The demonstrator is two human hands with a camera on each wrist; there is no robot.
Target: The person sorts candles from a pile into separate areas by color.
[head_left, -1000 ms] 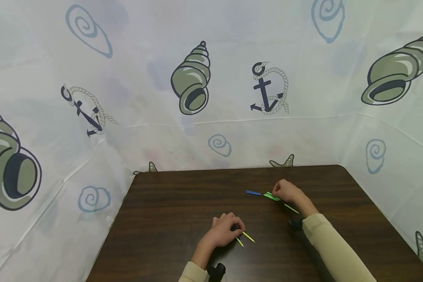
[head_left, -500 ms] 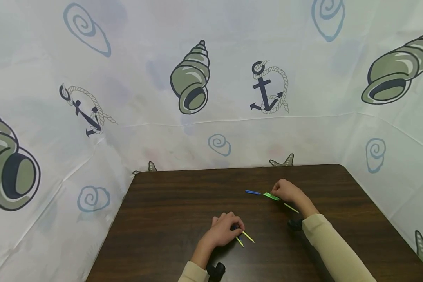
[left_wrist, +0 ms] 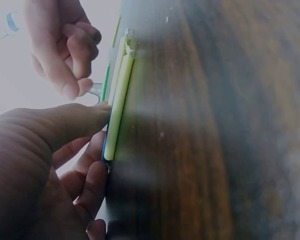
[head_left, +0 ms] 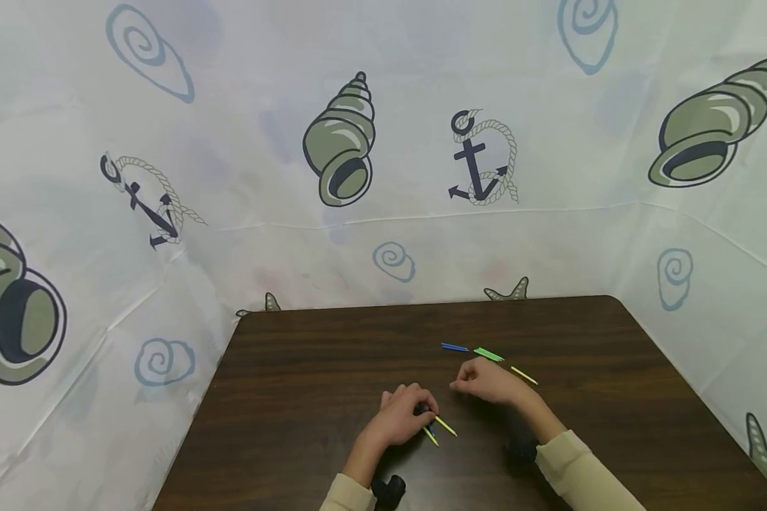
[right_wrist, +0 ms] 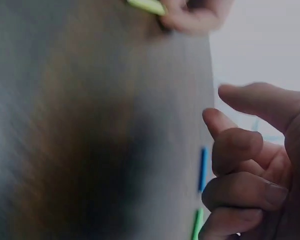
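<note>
My left hand (head_left: 400,417) rests low on the table, thumb and fingertips gripping a small group of thin sticks. In the left wrist view a yellow stick (left_wrist: 119,107) with a narrow whitish tip lies in front, a second yellow one beside it. A blue stick (left_wrist: 106,148) shows behind them at the fingertips; the hand partly hides the group. To the right and farther back, my right hand (head_left: 486,380) is over the table. The right wrist view shows its thumb (right_wrist: 257,97) apart from the index finger, nothing between them.
Beyond the right hand lie blue sticks (head_left: 455,347), a tight row of green sticks (head_left: 488,354) and a single yellow stick (head_left: 524,375). The dark wooden table (head_left: 307,397) has its back edge near a white sheet (head_left: 262,262) printed with shells and anchors.
The green sticks have been drawn together into a tight row. My right hand has left them and moved left and nearer to me. The left hand stays on its sticks.
</note>
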